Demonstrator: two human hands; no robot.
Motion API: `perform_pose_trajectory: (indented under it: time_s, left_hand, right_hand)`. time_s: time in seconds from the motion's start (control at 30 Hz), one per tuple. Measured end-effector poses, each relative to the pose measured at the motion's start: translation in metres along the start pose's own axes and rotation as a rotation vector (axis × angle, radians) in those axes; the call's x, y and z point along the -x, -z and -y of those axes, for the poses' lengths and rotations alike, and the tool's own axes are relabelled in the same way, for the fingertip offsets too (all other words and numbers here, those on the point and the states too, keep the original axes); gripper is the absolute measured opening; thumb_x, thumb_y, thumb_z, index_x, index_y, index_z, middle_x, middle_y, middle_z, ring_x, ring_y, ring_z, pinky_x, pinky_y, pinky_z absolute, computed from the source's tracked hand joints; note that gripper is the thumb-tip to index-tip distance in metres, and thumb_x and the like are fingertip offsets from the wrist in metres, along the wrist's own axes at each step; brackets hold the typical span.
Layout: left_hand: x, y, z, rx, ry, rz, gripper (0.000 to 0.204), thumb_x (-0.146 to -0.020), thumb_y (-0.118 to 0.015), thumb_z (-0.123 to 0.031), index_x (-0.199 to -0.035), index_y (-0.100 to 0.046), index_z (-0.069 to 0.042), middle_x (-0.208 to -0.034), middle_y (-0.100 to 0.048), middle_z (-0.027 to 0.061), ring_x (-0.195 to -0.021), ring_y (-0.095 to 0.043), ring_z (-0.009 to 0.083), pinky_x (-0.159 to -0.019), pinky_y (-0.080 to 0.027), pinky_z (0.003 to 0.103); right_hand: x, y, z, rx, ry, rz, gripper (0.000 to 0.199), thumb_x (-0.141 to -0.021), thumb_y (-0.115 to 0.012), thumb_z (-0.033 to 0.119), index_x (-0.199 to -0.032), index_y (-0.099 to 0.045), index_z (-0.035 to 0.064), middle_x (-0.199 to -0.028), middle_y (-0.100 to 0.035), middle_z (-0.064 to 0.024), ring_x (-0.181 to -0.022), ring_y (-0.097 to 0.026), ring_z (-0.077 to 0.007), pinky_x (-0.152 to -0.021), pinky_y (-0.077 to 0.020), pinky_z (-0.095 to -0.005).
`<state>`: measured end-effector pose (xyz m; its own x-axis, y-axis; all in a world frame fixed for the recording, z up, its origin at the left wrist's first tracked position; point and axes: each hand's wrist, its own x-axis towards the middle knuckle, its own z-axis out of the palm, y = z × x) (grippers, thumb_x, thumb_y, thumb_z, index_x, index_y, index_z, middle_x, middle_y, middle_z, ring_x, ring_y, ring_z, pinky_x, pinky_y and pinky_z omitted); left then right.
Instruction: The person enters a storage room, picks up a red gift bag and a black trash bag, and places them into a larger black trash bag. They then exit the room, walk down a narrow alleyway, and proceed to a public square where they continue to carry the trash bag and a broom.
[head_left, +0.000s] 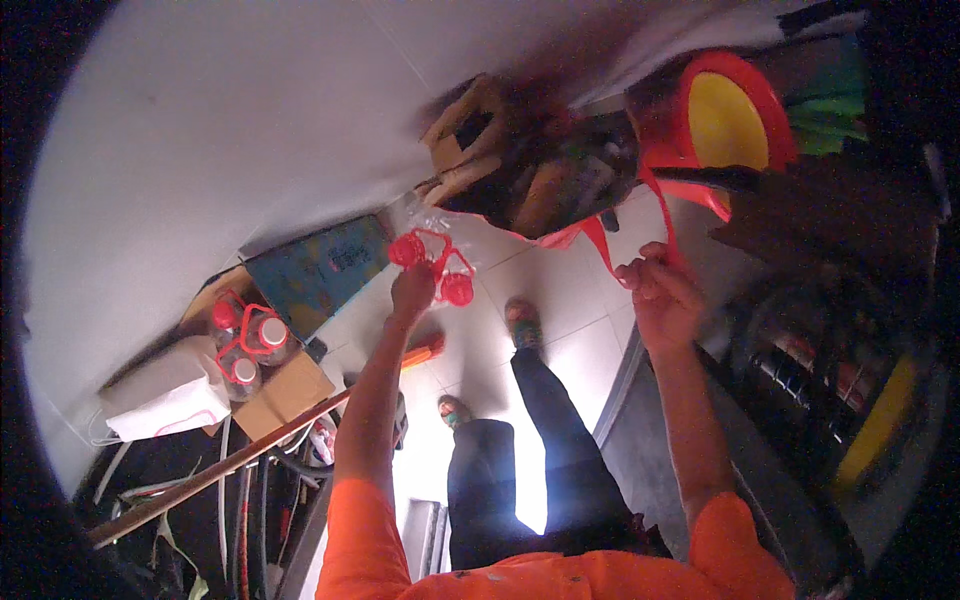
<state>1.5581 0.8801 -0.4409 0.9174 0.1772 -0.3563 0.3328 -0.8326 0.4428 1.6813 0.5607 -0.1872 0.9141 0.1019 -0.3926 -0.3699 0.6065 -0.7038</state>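
My left hand [412, 291] is closed around the red handles of a pair of clear plastic bottles [457, 290] with red caps, held over the tiled floor. My right hand [668, 300] pinches a red strap [600, 245] of a red bag [565, 237] lying open against the wall. Inside the bag are brown and dark things, blurred and hard to name. A torn-looking cardboard piece [468, 130] sticks up at its left side.
At left, more clear bottles [243, 370] with red handles stand by a cardboard box [285, 400], a white bag [165, 390] and a blue patterned box [325, 265]. A wooden pole [230, 465] slants below. A red-and-yellow plastic item [730, 120] stands at far right.
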Motion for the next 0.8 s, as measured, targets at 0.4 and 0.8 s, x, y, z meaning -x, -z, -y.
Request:
perform_pose_trajectory:
  time_s: [0.4,0.8]
  left_hand:
    - [0.127,0.092,-0.058,0.899,0.585,0.309,0.030,-0.064,-0.060,-0.035,-0.065,-0.060,-0.005,-0.061,-0.057,0.0033,-0.058,-0.054,0.0134,-0.054,-0.042,0.031]
    - [0.276,0.082,-0.068,0.368,0.416,0.239,0.031,-0.067,-0.057,-0.037,-0.067,-0.064,-0.007,-0.062,-0.059,0.0134,-0.062,-0.058,0.0255,-0.058,-0.044,0.036]
  right_hand:
    - [0.035,-0.058,0.054,0.294,-0.057,-0.113,0.018,-0.070,-0.045,0.003,-0.082,-0.054,-0.0066,-0.043,-0.027,0.0025,-0.037,-0.031,-0.0086,-0.045,-0.0336,-0.0253]
    - [0.116,-0.114,0.100,0.257,-0.074,0.034,0.016,-0.070,-0.047,0.003,-0.084,-0.052,-0.0037,-0.063,-0.051,-0.0084,-0.047,-0.046,-0.0146,-0.045,-0.0411,-0.0258]
